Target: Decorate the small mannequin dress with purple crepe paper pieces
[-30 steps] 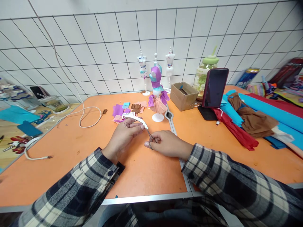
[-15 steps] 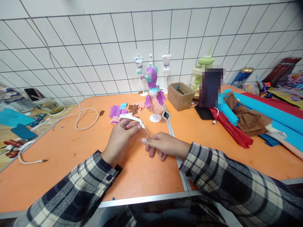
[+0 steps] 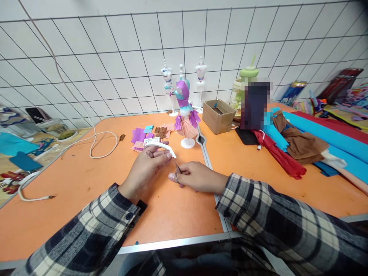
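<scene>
White tiled wall [image 3: 138, 57] behind; orange table [image 3: 184, 214] in front. Left to right:

- Clear cup [image 3: 56, 128], far left, beside a phone.
- White cable [image 3: 93, 138], looped on the table.
- Paper scraps [image 3: 139, 135], purple, blue, brown and pink, with a small printed card [image 3: 151, 141].
- Left hand [image 3: 148, 166]: thumb and fingers pinching a curved white strip [image 3: 163, 146], held above the table, its free end pointing right.
- Dressed mannequin [image 3: 183, 94], upright on its stand, purple and pink; two slimmer white forms behind.
- Small scissors [image 3: 178, 168], blades up at the strip's free end; contact too small to tell.
- Right hand [image 3: 197, 176]: closed around the scissors, thumb at a ring. Its lower fingers, spread downward half a second ago, are now drawn in; presumably the handles have come together for a snip. Whether anything is cut cannot be told.
- Cardboard box [image 3: 219, 119].
- Green-lidded bottle [image 3: 248, 73].
- Red sheet [image 3: 278, 153], crumpled.
</scene>
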Demonstrator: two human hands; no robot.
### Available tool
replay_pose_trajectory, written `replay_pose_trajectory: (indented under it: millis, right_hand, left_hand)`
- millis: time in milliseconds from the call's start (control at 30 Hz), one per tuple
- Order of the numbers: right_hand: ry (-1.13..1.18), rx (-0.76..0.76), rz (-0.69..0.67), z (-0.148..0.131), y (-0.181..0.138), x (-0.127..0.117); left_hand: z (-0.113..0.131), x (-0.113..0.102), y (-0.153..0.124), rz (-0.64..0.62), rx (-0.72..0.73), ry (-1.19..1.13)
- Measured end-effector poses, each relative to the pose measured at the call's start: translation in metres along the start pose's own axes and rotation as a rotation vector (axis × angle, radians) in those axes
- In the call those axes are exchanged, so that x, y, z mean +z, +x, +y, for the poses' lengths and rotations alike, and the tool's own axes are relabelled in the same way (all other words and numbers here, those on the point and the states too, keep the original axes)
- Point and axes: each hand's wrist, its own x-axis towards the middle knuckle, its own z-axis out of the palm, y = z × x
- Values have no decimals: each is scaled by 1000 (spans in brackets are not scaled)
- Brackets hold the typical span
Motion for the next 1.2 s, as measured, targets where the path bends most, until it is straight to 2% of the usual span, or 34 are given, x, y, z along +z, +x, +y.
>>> replay_pose_trajectory:
  millis: [500,1200]
  right_hand:
    - [66,-41,60,3,2,2]
    - [85,-22,78,4,3,3]
  left_hand:
    - [-2,1,-1,-25,-24,9]
    - [-7,1,3,-19,62,8]
